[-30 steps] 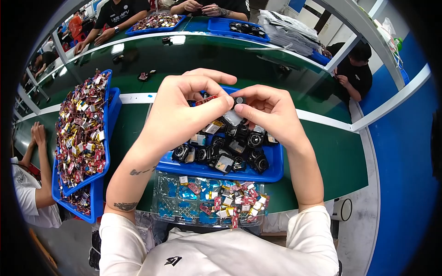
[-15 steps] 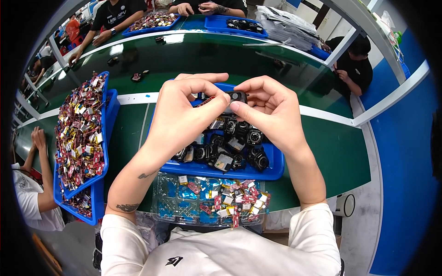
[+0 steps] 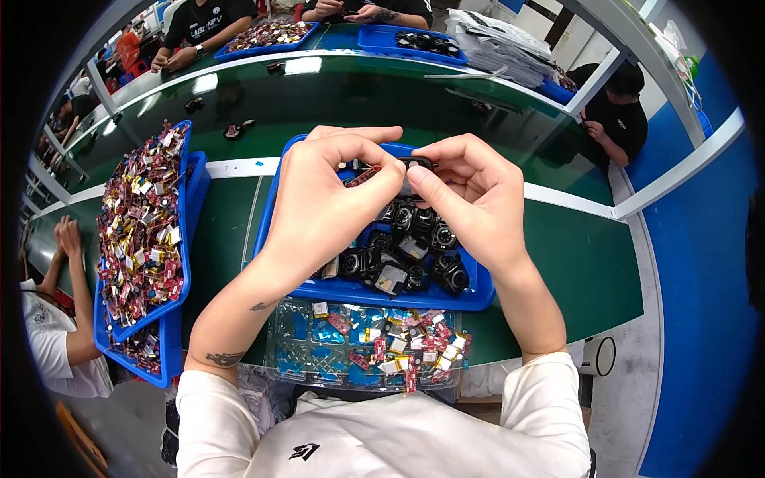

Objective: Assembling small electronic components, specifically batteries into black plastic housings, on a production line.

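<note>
Both my hands meet over the far part of a blue tray (image 3: 480,296), around a small black watch case (image 3: 420,161). My left hand (image 3: 319,179) is closed, its thumb and index fingertips pinched at the case's left end. Within the gap of that hand a red circuit board (image 3: 363,176) shows; how it joins the case is hidden. My right hand (image 3: 476,187) grips the case's right side between thumb and curled fingers. Below my hands, several black watch cases (image 3: 390,279) lie jumbled in the tray, some with grey faces up.
Nearer me, a clear compartment tray (image 3: 283,350) bears loose red circuit boards with small batteries (image 3: 430,346). Stacked blue trays (image 3: 185,255) heaped with similar boards stand at left. Beyond a white rail (image 3: 558,201) runs a green belt (image 3: 343,95) with scattered parts. Co-workers sit around.
The watch case has tilted, showing less of its face, and my right thumb has shifted over it. At the far left, a co-worker's arm has drawn back from the belt.
</note>
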The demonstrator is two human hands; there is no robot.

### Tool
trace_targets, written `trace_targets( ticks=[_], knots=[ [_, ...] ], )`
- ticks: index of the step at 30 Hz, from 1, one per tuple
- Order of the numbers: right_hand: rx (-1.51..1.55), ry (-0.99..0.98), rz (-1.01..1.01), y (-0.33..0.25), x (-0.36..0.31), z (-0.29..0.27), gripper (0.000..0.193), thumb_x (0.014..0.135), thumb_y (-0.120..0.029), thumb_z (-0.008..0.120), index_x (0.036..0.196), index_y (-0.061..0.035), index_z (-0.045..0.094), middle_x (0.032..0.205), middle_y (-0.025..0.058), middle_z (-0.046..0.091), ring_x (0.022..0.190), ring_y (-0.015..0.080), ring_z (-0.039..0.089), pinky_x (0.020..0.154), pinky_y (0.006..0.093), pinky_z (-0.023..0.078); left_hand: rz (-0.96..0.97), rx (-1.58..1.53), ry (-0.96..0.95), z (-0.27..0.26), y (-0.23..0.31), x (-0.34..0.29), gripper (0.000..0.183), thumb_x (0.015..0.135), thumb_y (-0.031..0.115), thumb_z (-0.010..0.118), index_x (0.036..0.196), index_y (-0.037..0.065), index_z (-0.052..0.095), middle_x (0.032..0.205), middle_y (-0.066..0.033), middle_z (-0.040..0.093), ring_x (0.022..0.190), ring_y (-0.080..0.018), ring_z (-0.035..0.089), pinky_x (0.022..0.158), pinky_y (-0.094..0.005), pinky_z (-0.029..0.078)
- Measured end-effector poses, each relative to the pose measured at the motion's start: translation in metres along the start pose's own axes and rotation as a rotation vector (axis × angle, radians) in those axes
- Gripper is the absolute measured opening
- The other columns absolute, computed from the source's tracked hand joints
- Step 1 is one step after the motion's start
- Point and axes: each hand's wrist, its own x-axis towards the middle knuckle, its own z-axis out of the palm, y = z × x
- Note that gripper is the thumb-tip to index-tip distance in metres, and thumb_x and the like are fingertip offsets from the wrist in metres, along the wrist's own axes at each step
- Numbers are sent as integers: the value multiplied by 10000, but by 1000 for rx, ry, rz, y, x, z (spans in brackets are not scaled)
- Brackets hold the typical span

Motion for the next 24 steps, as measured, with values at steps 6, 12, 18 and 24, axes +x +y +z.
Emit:
trace_targets(
  ticks=[6, 12, 18, 24],
  knots=[
    [113, 83, -71, 3, 4, -8, 93, 812, -8, 661, 876, 14, 598, 819, 72, 655, 730, 88, 634, 625, 186, 514, 218, 86, 45, 2, 10, -3, 109, 765, 80, 700, 860, 27, 709, 1040, -127, 675, 953, -158, 608, 863, -303, 448],
    [202, 141, -48, 0, 7, -15, 180, 820, -31, 664, 970, 34, 587, 824, 98, 657, 762, 122, 649, 638, 231, 552, -4, -111, -27, -6, 14, -1, 146, 788, 74, 716, 898, -11, 672, 806, -27, 663, 705, -53, 581, 636, -187, 447],
    [209, 54, 47, -7, 6, -14, 193, 825, -39, 663, 1001, 35, 632, 867, 94, 664, 808, 123, 646, 701, 250, 553, -109, -222, -132, -8, 15, -2, 112, 809, 76, 704, 872, -8, 665, 773, -10, 645, 684, -36, 559, 614, -175, 426],
    [146, 90, -96, 0, 4, -10, 140, 822, -14, 652, 954, 34, 642, 870, 80, 664, 780, 101, 639, 682, 227, 538, -193, -416, -180, -8, 12, 0, 110, 809, 84, 696, 857, -13, 677, 771, -25, 658, 687, -39, 564, 615, -177, 436]
  ],
)
